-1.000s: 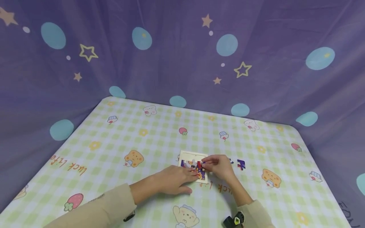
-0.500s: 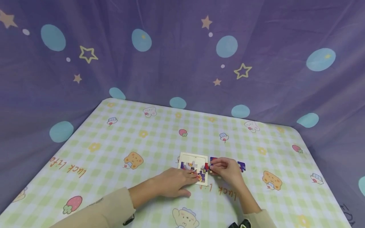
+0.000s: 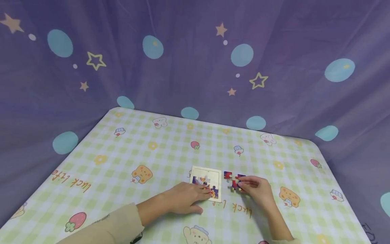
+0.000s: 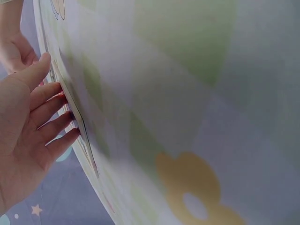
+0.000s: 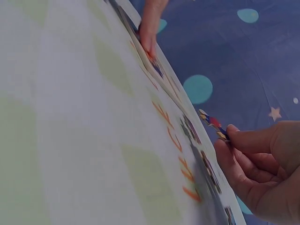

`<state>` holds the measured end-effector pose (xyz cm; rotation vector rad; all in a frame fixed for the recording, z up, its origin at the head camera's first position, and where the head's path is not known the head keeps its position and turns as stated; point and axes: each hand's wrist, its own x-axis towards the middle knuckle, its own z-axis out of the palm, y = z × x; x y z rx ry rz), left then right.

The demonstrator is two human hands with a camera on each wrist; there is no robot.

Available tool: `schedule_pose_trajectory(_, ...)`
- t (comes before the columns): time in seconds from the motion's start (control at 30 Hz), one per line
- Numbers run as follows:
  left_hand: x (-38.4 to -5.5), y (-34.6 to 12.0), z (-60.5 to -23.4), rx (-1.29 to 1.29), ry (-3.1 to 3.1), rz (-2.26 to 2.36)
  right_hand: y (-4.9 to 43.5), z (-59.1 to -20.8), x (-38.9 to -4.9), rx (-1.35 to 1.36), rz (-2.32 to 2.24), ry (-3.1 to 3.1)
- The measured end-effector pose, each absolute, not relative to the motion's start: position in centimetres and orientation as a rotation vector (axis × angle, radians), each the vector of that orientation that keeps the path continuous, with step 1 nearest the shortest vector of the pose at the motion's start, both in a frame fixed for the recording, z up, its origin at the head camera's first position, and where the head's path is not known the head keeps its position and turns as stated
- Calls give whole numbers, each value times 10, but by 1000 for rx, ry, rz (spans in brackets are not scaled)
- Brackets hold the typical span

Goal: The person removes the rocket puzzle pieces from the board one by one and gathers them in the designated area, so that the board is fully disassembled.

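A small jigsaw puzzle in a pale wooden tray (image 3: 215, 172) lies near the middle of the table, with several purple pieces in its near part and bare wood at its far part. My left hand (image 3: 183, 198) rests on the tray's near left with fingers extended, covering some pieces. To the right of the tray, my right hand (image 3: 261, 192) pinches a red and purple puzzle piece (image 5: 214, 124) between thumb and fingertips. The right wrist view shows that piece raised over the tabletop. Beside it lies a loose puzzle piece (image 3: 228, 175); others are partly hidden by the right hand.
A green and white checked tablecloth (image 3: 170, 142) with cartoon prints covers the table. Behind the far edge hangs a purple curtain (image 3: 195, 74) with stars and blue ovals.
My right hand has drawn a red puzzle piece out of the tray and carried it right, over the loose pieces. My left hand has stayed on the tray.
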<state>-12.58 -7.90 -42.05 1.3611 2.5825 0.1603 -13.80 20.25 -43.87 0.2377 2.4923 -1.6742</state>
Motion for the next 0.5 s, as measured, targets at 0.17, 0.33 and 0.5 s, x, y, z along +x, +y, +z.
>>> schedule_pose_trajectory(0.17, -125, -80, -423, 1385, 2594, 158, 217, -441, -135, 260, -1656, 2499)
schedule_pose_trajectory(0.33, -125, -81, -426, 1392, 2603, 168, 229, -441, -135, 328, -1625, 2502)
schedule_pose_trajectory(0.5, -125, -81, -425, 1391, 2608, 181, 240, -437, -132, 342, -1573, 2534)
